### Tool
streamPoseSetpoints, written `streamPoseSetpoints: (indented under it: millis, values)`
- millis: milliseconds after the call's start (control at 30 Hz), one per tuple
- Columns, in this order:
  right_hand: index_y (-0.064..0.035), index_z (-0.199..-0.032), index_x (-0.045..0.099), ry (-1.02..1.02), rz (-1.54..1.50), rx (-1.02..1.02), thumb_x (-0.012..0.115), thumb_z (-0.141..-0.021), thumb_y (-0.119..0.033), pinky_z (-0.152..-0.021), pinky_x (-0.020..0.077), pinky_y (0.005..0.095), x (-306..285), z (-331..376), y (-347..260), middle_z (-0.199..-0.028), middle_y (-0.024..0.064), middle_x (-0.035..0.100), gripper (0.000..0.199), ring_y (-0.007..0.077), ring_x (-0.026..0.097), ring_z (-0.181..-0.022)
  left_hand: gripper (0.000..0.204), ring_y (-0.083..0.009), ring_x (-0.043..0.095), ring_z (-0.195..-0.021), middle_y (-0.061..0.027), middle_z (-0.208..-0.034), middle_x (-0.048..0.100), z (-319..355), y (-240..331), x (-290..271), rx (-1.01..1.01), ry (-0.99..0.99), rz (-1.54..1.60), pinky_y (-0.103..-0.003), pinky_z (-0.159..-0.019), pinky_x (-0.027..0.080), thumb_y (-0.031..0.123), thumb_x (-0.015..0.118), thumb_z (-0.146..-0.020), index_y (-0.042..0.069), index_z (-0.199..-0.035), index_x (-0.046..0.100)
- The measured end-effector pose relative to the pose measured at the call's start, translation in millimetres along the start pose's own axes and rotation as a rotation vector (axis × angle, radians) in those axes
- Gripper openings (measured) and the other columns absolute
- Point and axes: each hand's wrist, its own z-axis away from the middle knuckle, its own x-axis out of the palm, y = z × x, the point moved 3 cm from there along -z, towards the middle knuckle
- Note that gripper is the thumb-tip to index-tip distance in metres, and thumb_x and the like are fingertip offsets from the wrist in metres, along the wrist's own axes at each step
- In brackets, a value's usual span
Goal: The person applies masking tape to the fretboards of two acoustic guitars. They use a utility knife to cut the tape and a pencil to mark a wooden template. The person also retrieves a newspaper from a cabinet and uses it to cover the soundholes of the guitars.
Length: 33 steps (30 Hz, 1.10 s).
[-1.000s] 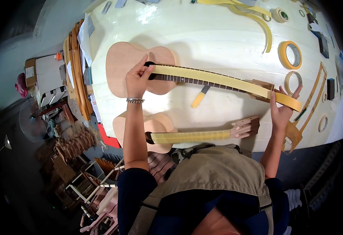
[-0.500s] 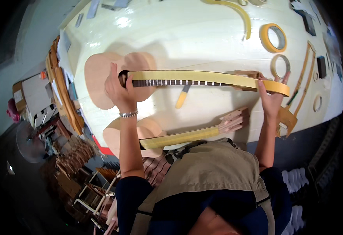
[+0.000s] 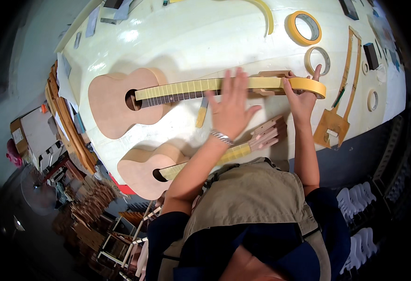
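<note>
Left hand [image 3: 233, 111], fingers spread, seemingly touches papery tape [image 3: 182, 87]; near three o'clock, right hand [image 3: 302, 104] clamps its round yellow roll [image 3: 312, 85].

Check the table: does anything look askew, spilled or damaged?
I see nothing spilled or damaged. The tape on the far guitar looks off-centre: it covers only the far side of the fretboard, leaving a dark strip bare along the near edge.

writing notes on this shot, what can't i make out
Head view: part of the far instrument's fretboard, hidden by the left hand.
Head view: middle of the near instrument's neck, hidden by the left forearm.
Head view: one end of the curved yellow strip, cut off by the top edge.
Head view: left fingertips, blurred.
</note>
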Motion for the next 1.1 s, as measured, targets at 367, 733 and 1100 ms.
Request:
streamPoseSetpoints:
  millis: [367,733,1100]
  values:
    - [0.0031,-0.104,0.056,0.052,-0.061,-0.007,0.061,-0.086,-0.015,-0.086,0.045,0.033,12.5,6.6,23.4,-0.142,0.0212,0.028,0.026,0.024,0.059,-0.099,0.03,-0.0303,0.051,-0.091,-0.0117,-0.097,0.052,53.6,-84.3,-2.1,-0.397,-0.082,-0.021,-0.041,-0.077,0.045,0.015,0.07,-0.074,0.005,-0.097,0.053]
    - [-0.0007,-0.091,0.064,0.058,0.014,-0.042,0.061,-0.085,-0.02,-0.089,0.0416,0.0368,14.1,3.6,28.8,-0.145,0.0238,0.026,0.021,0.0269,0.059,-0.096,0.04,-0.0029,0.057,-0.061,-0.0022,-0.07,0.064,-9.1,-10.0,-7.0,-0.378,0.014,1.016,-0.018,-0.055,0.049,0.006,0.067,-0.082,-0.001,-0.119,0.052]
    - [-0.011,-0.114,0.057,-0.121,0.047,-0.603,0.053,-0.086,-0.014,-0.11,0.0121,0.0496,16.5,48.4,-23.6,-0.107,0.0071,0.062,0.028,0.0248,0.056,-0.109,0.047,-0.0016,0.052,-0.056,-0.0009,-0.066,0.062,-12.5,-12.8,8.4,-0.4,0.024,1.006,-0.019,-0.049,0.046,0.006,0.068,-0.081,0.003,-0.125,0.053]
